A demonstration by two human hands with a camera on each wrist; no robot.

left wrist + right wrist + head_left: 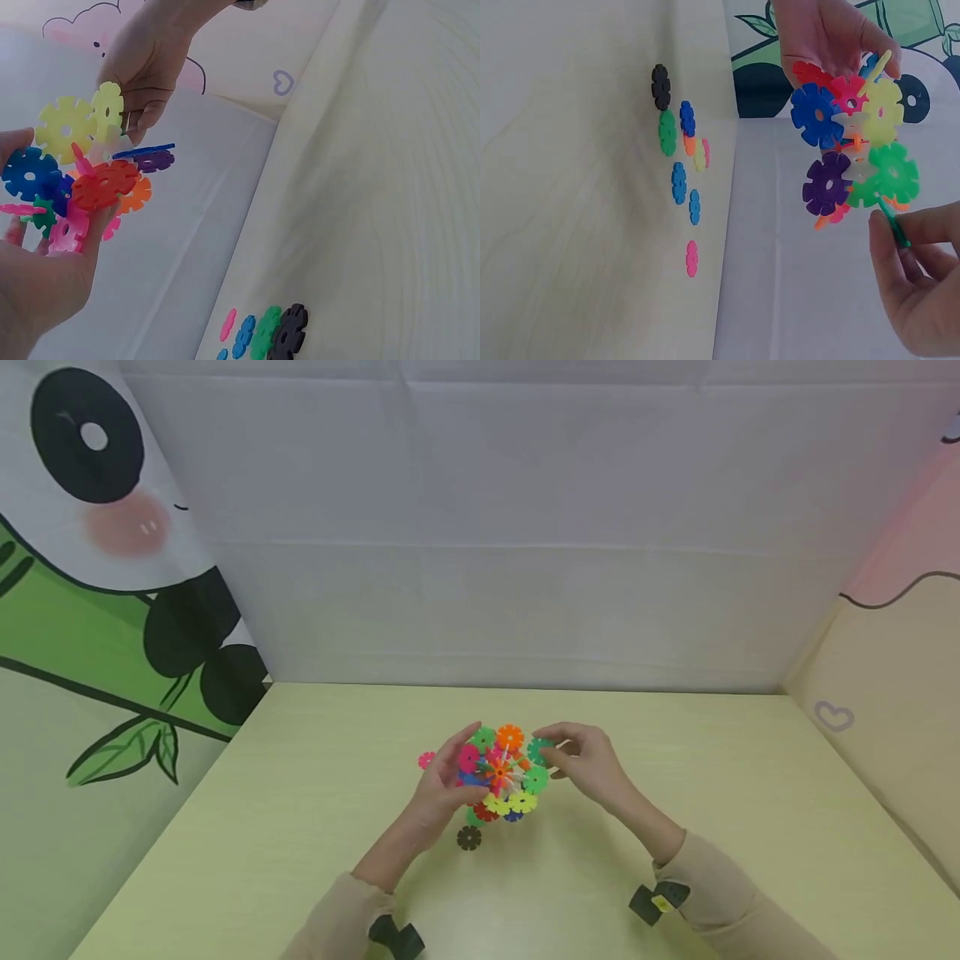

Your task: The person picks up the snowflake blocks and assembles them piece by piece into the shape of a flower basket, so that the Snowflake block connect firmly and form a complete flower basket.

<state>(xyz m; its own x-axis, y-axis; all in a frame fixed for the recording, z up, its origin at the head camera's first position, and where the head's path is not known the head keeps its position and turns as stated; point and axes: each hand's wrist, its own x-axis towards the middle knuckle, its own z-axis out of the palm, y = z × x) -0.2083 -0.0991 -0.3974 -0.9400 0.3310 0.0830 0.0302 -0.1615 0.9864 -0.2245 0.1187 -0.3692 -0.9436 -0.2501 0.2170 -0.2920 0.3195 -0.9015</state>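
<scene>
A ball-like cluster of interlocking plastic snowflake discs [500, 772], in orange, pink, blue, yellow, red, purple and green, is held up above the table. My left hand [438, 795] grips it from the left, thumb at the front and fingers behind. On the right side, my right hand [592, 764] pinches a green snowflake disc [537, 750] between thumb and fingers. The right wrist view shows that green disc [895, 223] edge-on, its tip right at a lighter green disc [894, 172] of the cluster. Part of the left palm [45, 292] shows below the cluster in the left wrist view.
Several loose discs lie on the pale wooden table [300, 827] beneath the cluster, among them a black disc [661, 86], a green disc [667, 133] and a pink disc [691, 259]. A white wall panel [525, 610] stands behind; printed cloth panels flank both sides.
</scene>
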